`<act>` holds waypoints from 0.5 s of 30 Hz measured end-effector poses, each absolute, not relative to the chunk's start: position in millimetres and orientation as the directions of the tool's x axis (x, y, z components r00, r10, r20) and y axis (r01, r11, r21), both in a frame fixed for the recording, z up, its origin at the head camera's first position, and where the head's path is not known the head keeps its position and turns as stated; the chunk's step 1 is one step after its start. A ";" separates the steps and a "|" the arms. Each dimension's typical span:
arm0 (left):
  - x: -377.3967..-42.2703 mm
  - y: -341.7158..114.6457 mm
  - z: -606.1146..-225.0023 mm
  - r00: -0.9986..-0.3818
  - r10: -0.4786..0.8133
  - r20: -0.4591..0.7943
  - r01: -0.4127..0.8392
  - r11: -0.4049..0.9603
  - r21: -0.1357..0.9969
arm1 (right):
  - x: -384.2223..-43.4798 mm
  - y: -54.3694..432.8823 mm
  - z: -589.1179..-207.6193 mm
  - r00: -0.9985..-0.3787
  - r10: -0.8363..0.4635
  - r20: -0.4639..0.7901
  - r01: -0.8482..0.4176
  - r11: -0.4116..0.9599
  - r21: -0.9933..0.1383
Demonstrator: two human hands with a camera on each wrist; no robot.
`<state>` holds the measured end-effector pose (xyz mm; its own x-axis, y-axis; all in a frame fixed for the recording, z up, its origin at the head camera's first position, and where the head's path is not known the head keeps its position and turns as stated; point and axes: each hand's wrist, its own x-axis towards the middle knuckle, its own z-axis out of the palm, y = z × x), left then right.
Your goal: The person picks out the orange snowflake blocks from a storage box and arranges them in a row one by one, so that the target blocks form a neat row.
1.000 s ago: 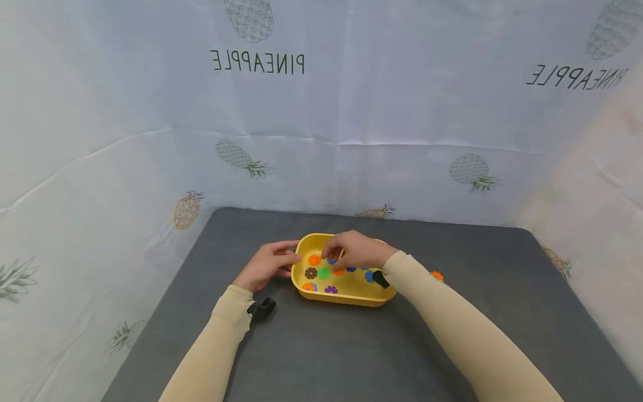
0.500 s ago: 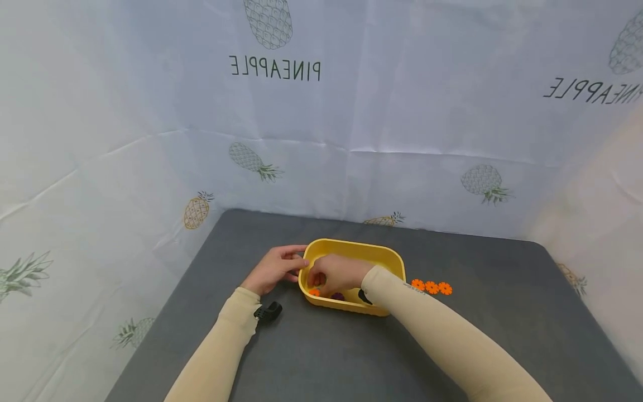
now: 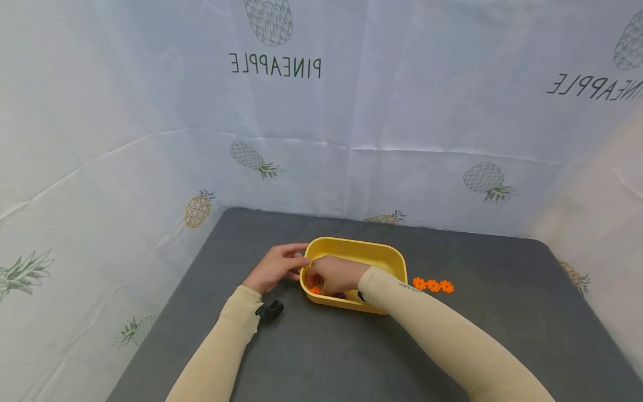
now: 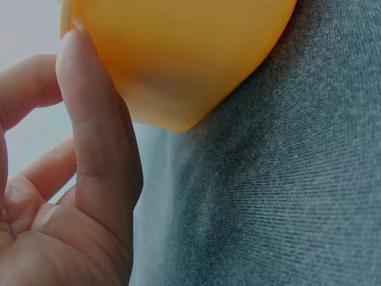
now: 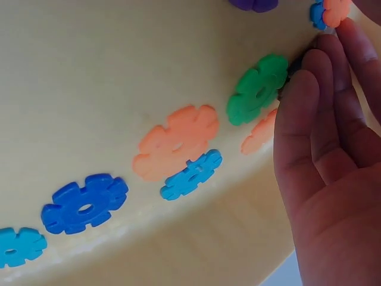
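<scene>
A yellow plastic tray (image 3: 382, 254) stands on the table. At its left end my left hand (image 3: 273, 268) holds the rim, thumb tip on the inner side and fingers outside; the left wrist view shows this thumb (image 4: 89, 107) at the rim. My right hand (image 3: 341, 274) reaches down inside, at the near left corner. In the right wrist view its thumb and forefinger pinch an orange flower-shaped disc (image 5: 337, 12), with a blue disc (image 5: 318, 16) right behind. Green (image 5: 259, 89), orange (image 5: 178, 143), dark blue (image 5: 86, 202) and purple (image 5: 256, 3) flower discs lie in the tray.
Three orange flower discs (image 3: 433, 285) lie in a row on the dark grey table (image 3: 321, 357), just right of the tray. A white pineapple-print cloth (image 3: 321, 111) hangs behind and at both sides.
My right hand has moved down into the tray's near left corner, to an orange disc. The head view has shifted, and the row of orange discs shows fully. My left hand stays at the rim.
</scene>
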<state>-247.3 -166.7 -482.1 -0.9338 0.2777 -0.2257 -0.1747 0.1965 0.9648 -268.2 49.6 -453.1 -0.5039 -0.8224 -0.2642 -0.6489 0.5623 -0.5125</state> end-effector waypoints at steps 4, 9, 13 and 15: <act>-247.7 -166.1 -480.8 -0.933 0.274 -0.232 -0.181 0.197 0.964 | -268.6 48.9 -452.7 -0.495 -0.829 -0.261 -0.662 0.554 -0.504; -248.1 -165.2 -480.2 -0.932 0.275 -0.236 -0.185 0.199 0.962 | -270.5 54.2 -449.6 -0.495 -0.827 -0.267 -0.639 0.555 -0.532; -247.6 -165.5 -480.8 -0.936 0.271 -0.226 -0.174 0.203 0.964 | -272.2 60.0 -441.4 -0.524 -0.807 -0.271 -0.605 0.577 -0.548; -247.0 -165.2 -481.6 -0.937 0.270 -0.221 -0.167 0.207 0.964 | -272.1 64.1 -435.0 -0.545 -0.794 -0.268 -0.593 0.591 -0.547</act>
<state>-247.0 -165.2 -481.6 -0.9371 0.2703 -0.2208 -0.1675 0.2069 0.9639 -272.1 64.1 -435.0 -0.5454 -0.7942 -0.2679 -0.5926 0.5914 -0.5468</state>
